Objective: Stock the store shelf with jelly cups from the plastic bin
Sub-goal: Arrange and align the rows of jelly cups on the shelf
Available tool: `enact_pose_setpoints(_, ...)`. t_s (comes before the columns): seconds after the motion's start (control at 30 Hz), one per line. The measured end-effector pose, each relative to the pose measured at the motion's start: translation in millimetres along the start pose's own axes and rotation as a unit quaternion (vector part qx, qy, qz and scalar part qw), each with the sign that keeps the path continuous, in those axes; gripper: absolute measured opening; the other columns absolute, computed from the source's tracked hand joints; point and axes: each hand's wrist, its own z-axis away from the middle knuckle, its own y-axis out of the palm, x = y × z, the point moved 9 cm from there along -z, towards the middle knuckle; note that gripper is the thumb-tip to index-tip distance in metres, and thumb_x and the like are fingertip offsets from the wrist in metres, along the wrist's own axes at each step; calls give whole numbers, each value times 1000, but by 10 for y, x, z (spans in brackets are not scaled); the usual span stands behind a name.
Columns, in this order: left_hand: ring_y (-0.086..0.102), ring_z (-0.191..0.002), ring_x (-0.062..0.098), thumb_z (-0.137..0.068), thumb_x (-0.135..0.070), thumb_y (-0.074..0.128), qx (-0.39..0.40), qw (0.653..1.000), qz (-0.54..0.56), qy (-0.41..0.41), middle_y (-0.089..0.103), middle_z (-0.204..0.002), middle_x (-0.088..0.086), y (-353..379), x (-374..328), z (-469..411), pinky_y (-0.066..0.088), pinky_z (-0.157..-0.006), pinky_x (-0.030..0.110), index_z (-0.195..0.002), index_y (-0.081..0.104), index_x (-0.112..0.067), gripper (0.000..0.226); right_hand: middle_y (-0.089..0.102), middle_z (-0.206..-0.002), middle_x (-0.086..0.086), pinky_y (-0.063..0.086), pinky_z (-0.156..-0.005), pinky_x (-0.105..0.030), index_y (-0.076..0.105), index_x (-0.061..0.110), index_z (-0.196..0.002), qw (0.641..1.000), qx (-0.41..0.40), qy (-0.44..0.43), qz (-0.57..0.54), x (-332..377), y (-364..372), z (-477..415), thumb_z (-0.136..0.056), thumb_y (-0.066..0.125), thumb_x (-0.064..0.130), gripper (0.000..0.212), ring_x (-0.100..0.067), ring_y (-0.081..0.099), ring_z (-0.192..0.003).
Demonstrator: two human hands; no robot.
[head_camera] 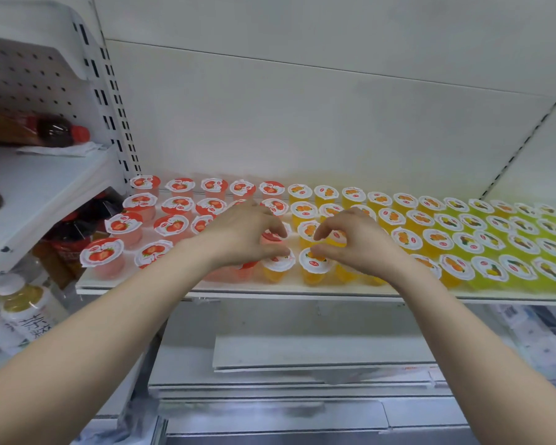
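The white shelf point(135, 285) carries rows of jelly cups: strawberry red cups point(101, 252) on the left, orange cups point(456, 268) in the middle, yellow-green cups point(520, 268) on the right. My left hand point(241, 239) curls over the boundary between red and orange, index finger and thumb closed around a red cup point(271, 236), with the thumb resting on an orange cup's lid point(278, 264). My right hand point(353, 244) mirrors it, pinching an orange cup point(337, 236); its thumb touches the lid of a front-row orange cup point(315, 262). No plastic bin is in view.
A neighbouring shelf unit at the left holds a cola bottle lying flat point(55, 131), dark bottles point(77, 232) and white-capped bottles point(23, 303) lower down. Below the jelly shelf lie stacked white boards point(318, 351). Wrapped packages point(540, 335) sit at the lower right.
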Motion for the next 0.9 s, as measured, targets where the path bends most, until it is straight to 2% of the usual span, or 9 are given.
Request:
enact_pose_setpoints(0.07, 47, -107, 14, -75, -72, 54, 14, 999, -33, 18, 63, -113, -15, 40, -63, 88, 43, -88, 36, -113, 65, -38, 52, 56, -87, 25, 36, -79, -25, 68, 35, -92, 1000, 12, -6, -2, 62, 48, 99, -75, 73, 54, 26, -6, 42, -103)
enact_pose_setpoints(0.13, 48, -108, 15, -73, -75, 53, 13, 997, -70, 32, 62, -118, -14, 74, -114, 140, 43, -89, 35, -116, 62, -39, 57, 55, -88, 23, 39, -83, -31, 66, 35, -95, 999, 28, -14, 36, 127, 118, 158, -70, 72, 58, 34, -8, 43, -103)
enact_pose_setpoints(0.3, 49, -108, 14, -75, -70, 58, -14, 996, -85, 32, 62, -117, -13, 90, -180, 196, 45, -87, 34, -116, 61, -39, 52, 61, -99, 12, 43, -87, -39, 60, 34, -101, 996, 30, 2, 89, 148, 169, 203, -73, 68, 54, 35, -15, 45, -107)
enact_pose_setpoints(0.53, 47, -111, 15, -77, -69, 59, -22, 997, -65, 19, 60, -122, -12, 107, -152, 242, 44, -88, 33, -118, 61, -38, 52, 60, -102, 10, 44, -88, -41, 59, 35, -101, 995, 43, 13, 92, 162, 209, 196, -71, 69, 59, 40, -16, 45, -104)
enact_pose_setpoints(0.67, 48, -114, 15, -79, -71, 54, -16, 999, -49, 16, 60, -123, -11, 57, -47, 273, 43, -91, 35, -118, 64, -37, 53, 62, -100, 12, 43, -84, -36, 65, 34, -96, 997, 37, 17, 58, 149, 140, 163, -73, 68, 63, 37, -14, 48, -102)
enact_pose_setpoints(0.73, 48, -114, 15, -83, -68, 51, -21, 999, -25, -8, 62, -121, -10, -35, 111, 281, 43, -91, 35, -116, 66, -37, 48, 63, -97, 14, 41, -77, -31, 68, 32, -94, 999, 14, 16, 41, 140, 47, 92, -80, 66, 57, 29, -12, 51, -98)
enact_pose_setpoints(0.8, 49, -113, 17, -88, -62, 50, -28, 999, -25, -30, 63, -119, -8, -138, 305, 272, 44, -89, 37, -114, 67, -34, 42, 63, -97, 14, 44, -74, -31, 68, 30, -95, 999, -6, 19, 34, 134, -34, -41, -86, 64, 49, 21, -12, 58, -94)
enact_pose_setpoints(0.9, 53, -113, 22, -92, -51, 53, -43, 997, -40, -59, 64, -121, -4, -291, 635, 229, 43, -89, 36, -115, 68, -31, 34, 66, -104, 7, 49, -83, -37, 68, 27, -106, 998, -11, 26, 62, 151, -47, -326, -91, 61, 40, 21, -17, 58, -100)
